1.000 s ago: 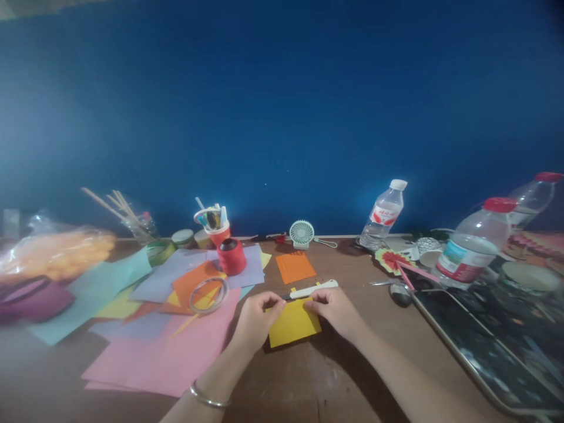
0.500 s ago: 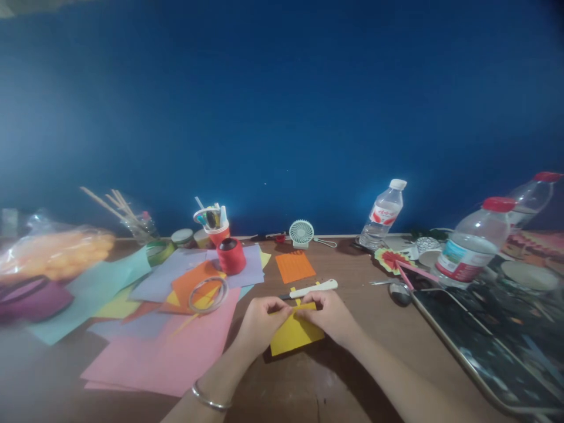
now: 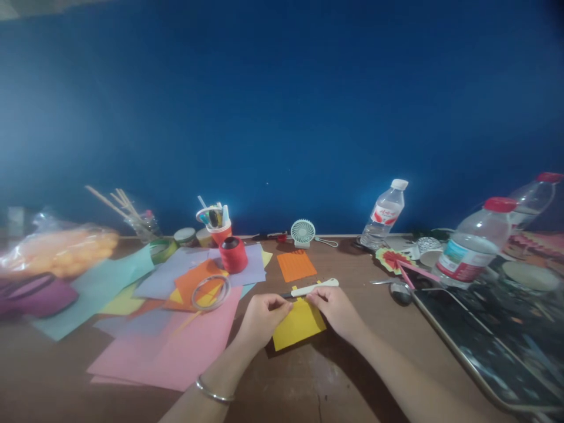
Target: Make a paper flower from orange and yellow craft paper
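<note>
A yellow piece of paper (image 3: 298,328) lies low over the table between my hands. My left hand (image 3: 263,320) pinches its upper left edge between thumb and fingers. At the upper right edge, my right hand (image 3: 335,311) grips the same paper. Just beyond the fingertips rests a white-handled knife (image 3: 315,287), its dark blade pointing left, with small yellow strips by it. Farther back lies a creased orange paper (image 3: 296,266).
Coloured sheets (image 3: 176,352), a tape roll (image 3: 211,292) and a red thread spool (image 3: 233,255) lie to the left. A small fan (image 3: 303,232) stands at the back. On the right are a bottle (image 3: 384,214), a red-capped bottle (image 3: 478,247) and a black tray (image 3: 476,346).
My right hand has slid outward to the right along the paper's top edge, so the hands are farther apart. More of the yellow paper shows between them.
</note>
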The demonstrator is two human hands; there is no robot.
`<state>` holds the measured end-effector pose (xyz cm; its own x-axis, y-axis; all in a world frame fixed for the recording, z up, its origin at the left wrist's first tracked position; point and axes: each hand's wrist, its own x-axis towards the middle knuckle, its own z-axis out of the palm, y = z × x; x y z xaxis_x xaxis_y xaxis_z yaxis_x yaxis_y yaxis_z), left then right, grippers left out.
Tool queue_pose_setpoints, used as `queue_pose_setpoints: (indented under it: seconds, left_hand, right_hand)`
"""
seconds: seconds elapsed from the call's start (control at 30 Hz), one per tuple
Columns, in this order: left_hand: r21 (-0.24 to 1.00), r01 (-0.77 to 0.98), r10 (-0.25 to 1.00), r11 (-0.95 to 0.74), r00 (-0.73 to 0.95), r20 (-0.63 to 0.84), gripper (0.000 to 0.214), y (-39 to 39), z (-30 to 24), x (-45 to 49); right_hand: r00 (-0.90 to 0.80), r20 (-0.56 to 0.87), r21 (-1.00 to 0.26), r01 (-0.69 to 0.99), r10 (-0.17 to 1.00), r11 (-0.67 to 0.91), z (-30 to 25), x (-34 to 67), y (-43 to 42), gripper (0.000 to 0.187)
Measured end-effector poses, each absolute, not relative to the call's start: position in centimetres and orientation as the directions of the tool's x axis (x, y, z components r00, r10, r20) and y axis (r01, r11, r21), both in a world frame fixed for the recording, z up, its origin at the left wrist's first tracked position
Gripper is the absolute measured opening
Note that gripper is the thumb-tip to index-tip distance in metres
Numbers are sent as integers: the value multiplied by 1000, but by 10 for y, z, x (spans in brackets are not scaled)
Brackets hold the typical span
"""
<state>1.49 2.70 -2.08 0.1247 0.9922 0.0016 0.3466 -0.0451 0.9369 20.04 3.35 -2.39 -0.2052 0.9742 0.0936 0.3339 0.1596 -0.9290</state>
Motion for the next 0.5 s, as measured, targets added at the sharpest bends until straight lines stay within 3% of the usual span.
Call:
queue_pose_setpoints:
  seconds: [0.27, 0.5]
  left_hand:
    - [985, 175, 1000, -10, -12, 12, 22, 37, -33, 7]
    - [1000, 16, 999, -15, -34, 15, 29, 39, -35, 6]
  right_hand:
    - [-95, 188, -879, 428, 978, 211, -28, 210, 42, 32]
    - [-118, 6, -966, 254, 993, 36, -31, 209, 41, 22]
